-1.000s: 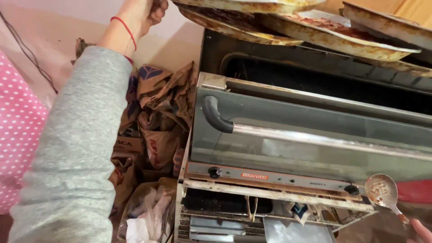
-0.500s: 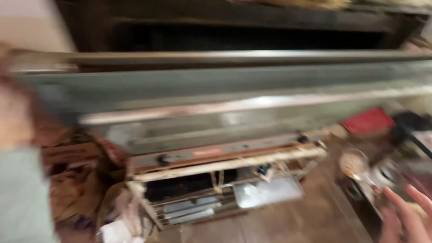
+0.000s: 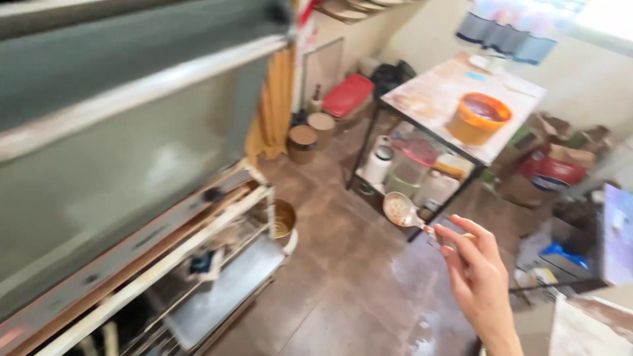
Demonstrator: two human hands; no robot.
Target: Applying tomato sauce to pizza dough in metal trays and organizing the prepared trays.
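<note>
We see a smeared metal spoon at about four o'clock in the view, its handle pinched between thumb and fingertips of our right hand, bowl up and roughly level, probably so the residue does not drip onto the brown tiled floor. At two o'clock, well apart, an orange plastic bowl stands on the pale stained worktop, with jars on the shelf beneath. The grey glass-fronted oven door fills nine o'clock, blurred. Our left hand is out of view; the spoon's handle end is hidden by the fingers.
</note>
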